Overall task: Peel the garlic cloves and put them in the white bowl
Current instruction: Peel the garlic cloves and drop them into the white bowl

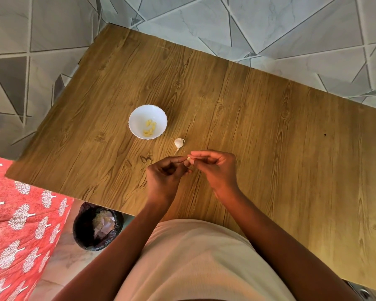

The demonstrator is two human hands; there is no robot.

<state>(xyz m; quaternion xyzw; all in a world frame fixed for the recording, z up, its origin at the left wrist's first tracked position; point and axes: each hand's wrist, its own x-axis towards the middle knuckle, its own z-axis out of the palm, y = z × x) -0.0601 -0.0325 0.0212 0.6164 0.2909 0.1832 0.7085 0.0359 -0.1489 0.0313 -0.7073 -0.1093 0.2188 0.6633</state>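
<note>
Peeling under way: left hand and right hand both pinched one clove; several peeled cloves lay in white bowl; garlic remnant waited on table.

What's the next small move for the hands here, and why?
Probably finish stripping the skin off the clove, then drop it in the bowl. Both hands, left and right, pinch it between fingertips above the table, and peeled cloves already lie in the bowl.
</note>
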